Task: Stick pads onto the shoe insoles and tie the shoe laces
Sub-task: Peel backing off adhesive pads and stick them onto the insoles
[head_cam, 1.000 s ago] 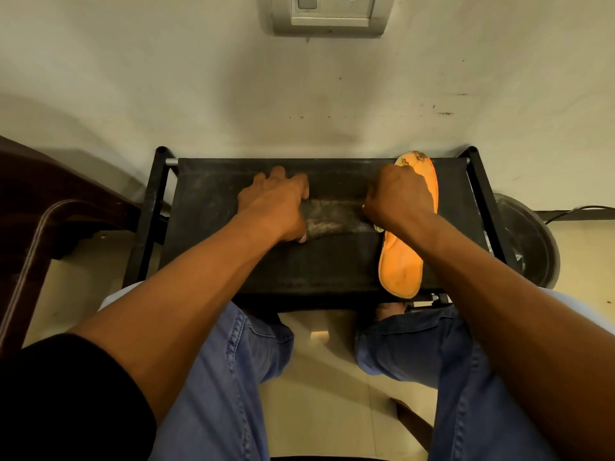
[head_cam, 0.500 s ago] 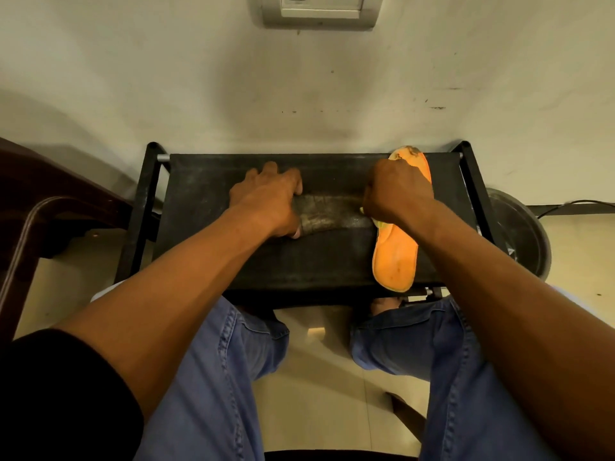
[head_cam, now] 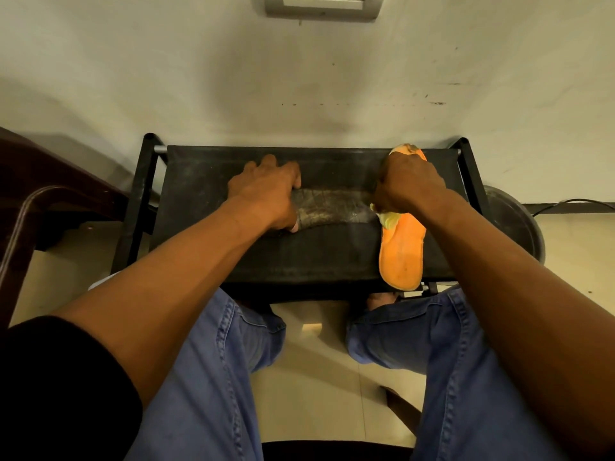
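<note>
Work on the insoles is judged to be at an early or middle step, since no shoe and no laces are seen anywhere, so the tying is all left to be done. Two insoles are laid on the black bench (head_cam: 206, 181). A grey insole (head_cam: 332, 207) is laid flat in the middle of the bench, with its long side running from the left edge toward the right edge. Its left end is pressed down by the left hand (head_cam: 266, 191), whose fingers are spread flat over it, with the thumb tip at the near edge of the insole. An orange insole (head_cam: 402, 251) is laid near the right edge of the bench, with its long side running from the far edge to the near edge, and its rounded near end hangs a little over the near edge. The right hand (head_cam: 407, 184) is set on top of it, with fingers curled into a fist. A small pale yellow piece (head_cam: 387, 218), maybe a pad or its backing, is seen poking out under this hand; whether it is pinched or only pressed cannot be told. Whether any pad is stuck down yet cannot be told either.
</note>
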`<action>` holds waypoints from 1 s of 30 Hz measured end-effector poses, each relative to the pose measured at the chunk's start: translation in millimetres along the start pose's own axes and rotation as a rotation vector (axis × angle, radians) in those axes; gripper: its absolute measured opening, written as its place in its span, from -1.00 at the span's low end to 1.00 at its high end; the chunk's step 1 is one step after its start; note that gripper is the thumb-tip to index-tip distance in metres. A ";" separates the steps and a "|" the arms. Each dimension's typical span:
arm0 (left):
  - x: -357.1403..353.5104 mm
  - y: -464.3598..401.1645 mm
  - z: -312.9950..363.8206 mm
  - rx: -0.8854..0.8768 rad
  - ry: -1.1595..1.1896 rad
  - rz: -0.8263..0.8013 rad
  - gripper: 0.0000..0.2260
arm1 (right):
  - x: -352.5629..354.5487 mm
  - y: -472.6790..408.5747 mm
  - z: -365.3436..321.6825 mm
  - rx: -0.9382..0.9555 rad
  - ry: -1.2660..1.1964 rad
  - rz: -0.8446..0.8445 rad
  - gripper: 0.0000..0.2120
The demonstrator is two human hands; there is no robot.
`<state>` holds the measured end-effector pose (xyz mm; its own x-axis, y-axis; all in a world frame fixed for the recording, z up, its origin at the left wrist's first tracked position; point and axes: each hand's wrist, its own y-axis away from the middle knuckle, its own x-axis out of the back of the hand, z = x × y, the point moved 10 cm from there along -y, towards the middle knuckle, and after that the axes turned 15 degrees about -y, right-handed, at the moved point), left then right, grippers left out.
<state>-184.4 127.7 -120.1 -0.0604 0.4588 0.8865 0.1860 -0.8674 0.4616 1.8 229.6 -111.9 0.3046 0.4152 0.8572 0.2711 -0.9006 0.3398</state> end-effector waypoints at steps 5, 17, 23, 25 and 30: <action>-0.2 -0.9 0.5 -0.002 -0.002 -0.005 -0.32 | 9.3 1.2 6.7 -0.065 -0.038 0.091 -0.69; -0.7 -1.3 -2.3 -0.010 -0.009 -0.012 -0.32 | 12.3 5.4 16.5 -0.111 -0.006 -0.004 -0.72; -1.0 0.2 -2.4 -0.018 -0.004 -0.016 -0.30 | 16.1 -1.8 7.7 -0.090 -0.134 0.050 -0.66; -0.6 0.9 -2.6 -0.016 -0.006 -0.015 -0.30 | 4.4 -1.3 6.7 -0.095 -0.095 -0.035 -0.77; -1.1 0.6 -3.4 -0.015 -0.004 -0.021 -0.30 | -6.2 0.0 5.1 -0.086 -0.101 -0.072 -0.73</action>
<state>-187.5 126.0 -120.6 -0.0605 0.4777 0.8764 0.1696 -0.8604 0.4806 4.6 227.7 -119.2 0.3792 0.4858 0.7876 0.2174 -0.8741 0.4345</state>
